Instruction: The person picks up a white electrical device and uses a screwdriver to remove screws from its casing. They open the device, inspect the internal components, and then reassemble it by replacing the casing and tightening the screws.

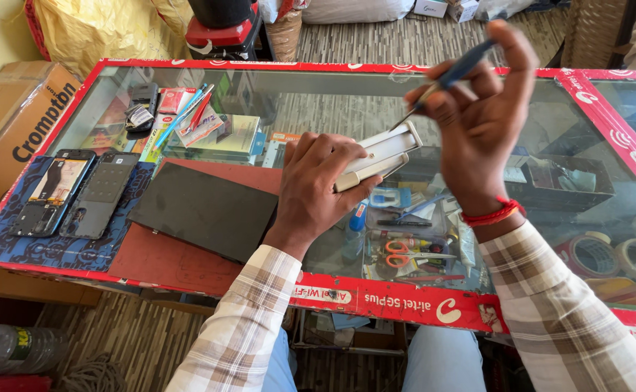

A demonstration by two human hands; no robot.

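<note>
Left hand (318, 185): closed around a white device (380, 154), fingers covering its near end.
Right hand (481, 116): pinching a blue screwdriver (445, 80), tip touching the device.
Glass counter (332, 109): right edge cut off.

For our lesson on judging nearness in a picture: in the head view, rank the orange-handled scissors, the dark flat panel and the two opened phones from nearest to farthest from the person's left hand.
1. Dark flat panel: on the red mat, just left of the left hand.
2. Orange-handled scissors: under the glass, lower right of the hand.
3. Two opened phones: on the blue mat, far left.
</note>
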